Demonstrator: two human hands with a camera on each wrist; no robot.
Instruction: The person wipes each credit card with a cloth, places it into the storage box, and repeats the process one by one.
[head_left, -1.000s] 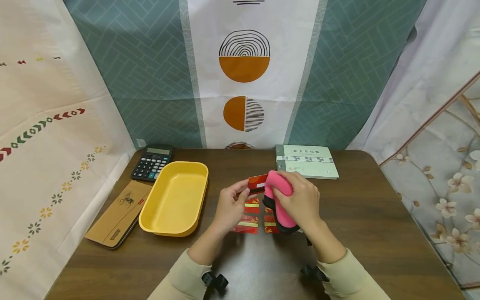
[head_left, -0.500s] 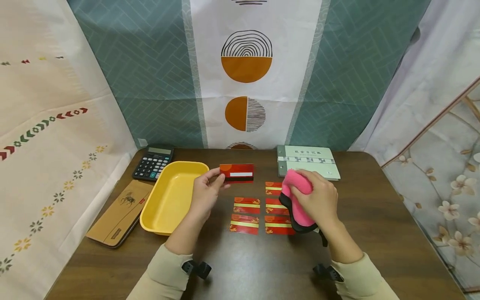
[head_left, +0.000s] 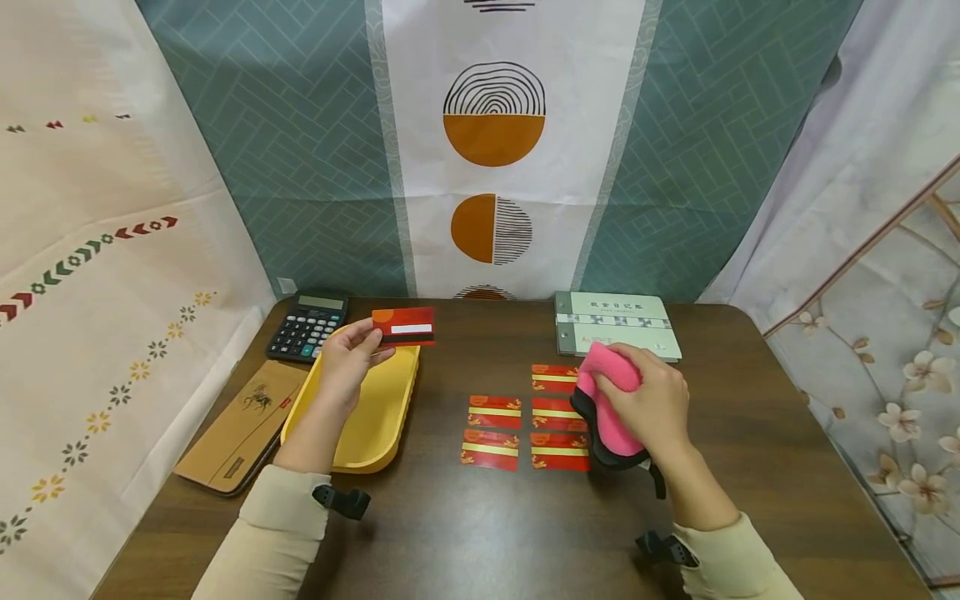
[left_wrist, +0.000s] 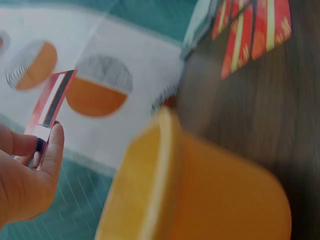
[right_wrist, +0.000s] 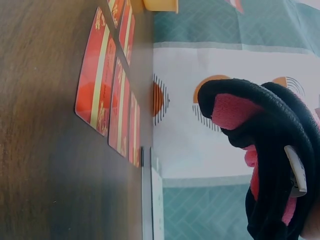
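An office-like desk corner, whether in a home cannot be told; a brown wood-grain table (head_left: 480,533) bears a black oblong calculator (head_left: 307,325) far left and a pale green ledger (head_left: 617,325) far right; teal-and-white printed cloth (head_left: 300,125) hangs at the far side, cream patterned cloth (head_left: 90,333) left, white flowered cloth (head_left: 885,375) right.

Pale green bk (head_left: 618,325) cover reads 现金日记账 in Chin. chars; smaller lines beneath, illeg. Tan wallet (head_left: 240,433): blk horse emblem (head_left: 257,397), red tag (head_left: 286,402), no wording legible from here. Print on red cards (head_left: 560,451) & calc (head_left: 307,327) keys too sm. to read.
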